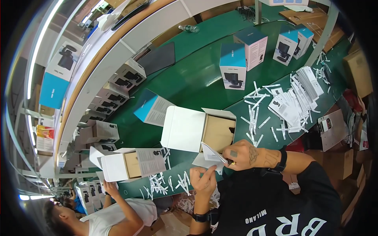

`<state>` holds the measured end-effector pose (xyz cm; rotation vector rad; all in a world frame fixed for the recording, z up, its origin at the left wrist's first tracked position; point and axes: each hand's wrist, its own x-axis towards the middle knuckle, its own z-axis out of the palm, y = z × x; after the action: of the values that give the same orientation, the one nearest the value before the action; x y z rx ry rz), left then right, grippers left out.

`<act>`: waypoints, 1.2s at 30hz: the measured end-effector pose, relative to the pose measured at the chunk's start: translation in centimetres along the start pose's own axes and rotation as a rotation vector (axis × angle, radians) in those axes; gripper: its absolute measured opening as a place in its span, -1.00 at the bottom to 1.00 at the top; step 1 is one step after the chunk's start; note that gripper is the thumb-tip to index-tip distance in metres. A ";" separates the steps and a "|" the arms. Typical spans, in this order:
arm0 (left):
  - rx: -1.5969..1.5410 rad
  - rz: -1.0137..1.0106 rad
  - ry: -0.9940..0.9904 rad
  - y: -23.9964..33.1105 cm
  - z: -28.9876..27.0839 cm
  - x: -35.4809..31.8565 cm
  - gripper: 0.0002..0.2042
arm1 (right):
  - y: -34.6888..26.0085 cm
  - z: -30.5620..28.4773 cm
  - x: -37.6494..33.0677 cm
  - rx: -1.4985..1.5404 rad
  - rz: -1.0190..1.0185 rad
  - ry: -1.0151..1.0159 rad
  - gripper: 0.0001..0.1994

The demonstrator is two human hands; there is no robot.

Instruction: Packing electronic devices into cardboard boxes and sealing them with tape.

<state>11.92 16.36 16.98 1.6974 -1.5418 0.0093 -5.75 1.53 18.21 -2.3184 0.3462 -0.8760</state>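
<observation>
Green counter (pixel 181 84) spreads ahead, and the white booklet (pixel 212 152) is at the near edge of your open box (pixel 182 128), pinched in your right hand (pixel 241 154)! Left hand's (pixel 203 180) fingers curl nearby, grip unclear. Booklet-handling, seemingly; next calls for steadiness. Brown insert (pixel 217 131) sits inside the box.

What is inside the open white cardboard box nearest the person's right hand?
Inside the open white cardboard box sits a tan cardboard insert with a dark notch at its right side. Whatever lies beneath that insert is covered and cannot be seen.
</observation>
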 end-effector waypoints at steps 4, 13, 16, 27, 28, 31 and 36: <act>-0.069 0.094 -0.048 -0.6 -0.8 1.1 -0.65 | -1.4 0.1 1.3 -0.180 0.284 -0.032 -0.74; -0.134 0.037 -0.057 -0.7 -1.4 1.3 -0.69 | -2.1 -0.5 1.9 -0.126 0.273 -0.310 -0.73; -0.170 0.024 -0.054 -0.9 -1.9 1.9 -0.71 | -2.3 -1.4 1.3 -0.157 0.252 -0.406 -0.80; -0.438 -0.374 0.038 -2.6 -2.2 1.6 -0.35 | 2.0 -3.3 -0.5 0.437 0.764 0.354 -0.78; -0.439 -0.375 0.034 -1.9 -1.8 1.8 -0.35 | 2.2 -2.3 -0.6 0.463 0.748 0.368 -0.77; -0.629 -0.462 -0.059 -0.2 -1.2 2.1 -0.14 | 1.7 -0.8 -1.1 0.520 0.716 0.389 -0.74; -0.599 -0.615 -0.047 0.3 -1.6 1.5 -0.12 | -3.0 -1.7 0.5 -0.027 0.074 0.146 -0.56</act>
<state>12.87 16.09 18.92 1.5965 -0.8642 -0.7373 -6.50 2.81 21.34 -2.2561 0.5052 -1.0116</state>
